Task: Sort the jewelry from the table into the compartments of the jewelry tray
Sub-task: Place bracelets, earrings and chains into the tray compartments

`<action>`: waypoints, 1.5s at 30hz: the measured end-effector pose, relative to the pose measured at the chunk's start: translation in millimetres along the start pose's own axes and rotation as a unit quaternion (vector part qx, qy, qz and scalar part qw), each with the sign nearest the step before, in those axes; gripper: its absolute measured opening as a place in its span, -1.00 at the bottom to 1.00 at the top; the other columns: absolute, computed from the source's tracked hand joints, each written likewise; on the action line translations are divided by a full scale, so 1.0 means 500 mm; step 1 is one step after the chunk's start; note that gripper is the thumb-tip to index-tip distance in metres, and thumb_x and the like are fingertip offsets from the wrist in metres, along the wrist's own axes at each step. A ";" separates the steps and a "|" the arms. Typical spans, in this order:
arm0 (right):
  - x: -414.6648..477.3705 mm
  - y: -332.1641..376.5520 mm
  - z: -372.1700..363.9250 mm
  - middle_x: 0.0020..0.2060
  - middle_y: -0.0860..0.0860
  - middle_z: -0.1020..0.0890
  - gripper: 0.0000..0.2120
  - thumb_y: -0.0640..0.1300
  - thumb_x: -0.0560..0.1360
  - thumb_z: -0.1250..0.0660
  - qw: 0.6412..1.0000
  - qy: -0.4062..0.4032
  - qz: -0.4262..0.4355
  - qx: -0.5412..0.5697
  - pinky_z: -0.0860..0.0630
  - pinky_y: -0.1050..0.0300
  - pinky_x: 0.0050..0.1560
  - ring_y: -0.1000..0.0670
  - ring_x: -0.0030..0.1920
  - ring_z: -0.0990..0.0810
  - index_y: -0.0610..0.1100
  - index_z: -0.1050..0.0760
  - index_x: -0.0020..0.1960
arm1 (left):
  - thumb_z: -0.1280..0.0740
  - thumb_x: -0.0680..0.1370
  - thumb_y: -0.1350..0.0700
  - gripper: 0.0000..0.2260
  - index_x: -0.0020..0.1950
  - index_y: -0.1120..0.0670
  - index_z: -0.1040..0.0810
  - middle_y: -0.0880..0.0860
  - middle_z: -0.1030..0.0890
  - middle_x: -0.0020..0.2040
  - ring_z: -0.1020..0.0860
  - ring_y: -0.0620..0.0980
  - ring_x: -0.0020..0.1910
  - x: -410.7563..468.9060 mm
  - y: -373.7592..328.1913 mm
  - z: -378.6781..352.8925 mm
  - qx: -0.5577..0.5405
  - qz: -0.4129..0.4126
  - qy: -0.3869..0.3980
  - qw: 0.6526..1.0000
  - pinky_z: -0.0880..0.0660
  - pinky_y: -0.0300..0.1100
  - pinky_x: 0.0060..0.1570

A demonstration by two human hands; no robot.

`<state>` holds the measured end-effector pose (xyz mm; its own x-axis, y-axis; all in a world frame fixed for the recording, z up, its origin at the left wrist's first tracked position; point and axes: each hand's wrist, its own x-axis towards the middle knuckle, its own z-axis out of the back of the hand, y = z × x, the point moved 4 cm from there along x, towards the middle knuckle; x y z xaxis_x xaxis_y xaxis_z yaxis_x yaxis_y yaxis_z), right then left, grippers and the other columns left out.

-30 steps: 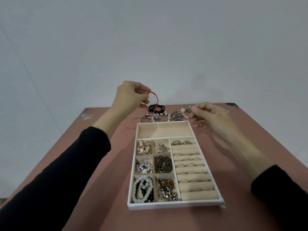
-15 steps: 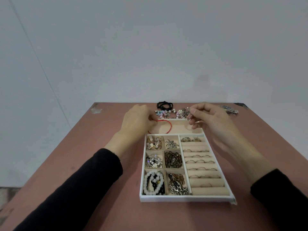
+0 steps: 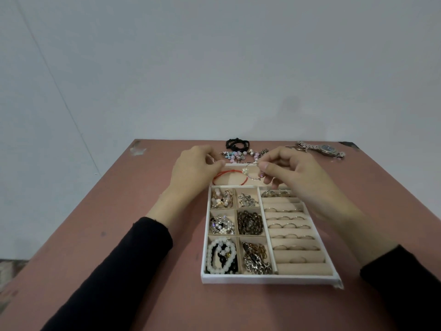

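Observation:
The white jewelry tray (image 3: pixel 262 280) lies on the reddish table, its small compartments holding bracelets, chains and rings. A red cord bracelet (image 3: pixel 229 175) lies in the wide far compartment. My left hand (image 3: pixel 193 173) rests at that compartment's left end, fingers curled together, with nothing visible between them. My right hand (image 3: pixel 293 177) hovers over the compartment's right end and pinches a thin silver bracelet with a small flower charm (image 3: pixel 247 172), which hangs down into the compartment beside the red cord.
Behind the tray lie black cord bracelets (image 3: pixel 237 145) and a heap of pastel beaded pieces (image 3: pixel 238 156). A metal wristwatch (image 3: pixel 325 149) sits at the far right corner. The table's far edge meets a grey wall.
My left hand brought the red cord bracelet down from the air into the far compartment. My right hand carried the thin silver bracelet from behind the tray to over that compartment.

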<state>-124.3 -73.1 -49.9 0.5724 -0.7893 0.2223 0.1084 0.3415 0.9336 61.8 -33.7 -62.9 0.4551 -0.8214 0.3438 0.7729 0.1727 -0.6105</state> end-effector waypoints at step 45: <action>0.009 -0.004 0.016 -0.30 -0.01 -0.61 -0.94 -0.11 0.46 -0.39 0.976 -0.036 0.063 -0.207 -0.42 0.25 -0.25 0.08 -0.30 -0.46 -0.07 -0.64 -0.14 | -0.32 0.49 0.12 -0.93 -0.10 0.03 -0.60 -0.10 -0.54 -0.30 -0.48 -0.20 -0.33 0.043 0.006 -0.002 -0.026 -0.014 0.033 0.999 -0.36 -0.34 -0.34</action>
<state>-128.2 -81.6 -48.6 0.5452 -0.7568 0.3606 0.3680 0.6026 0.7082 73.6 -51.6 -58.0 0.4032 -0.8593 0.3147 0.7598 0.1227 -0.6385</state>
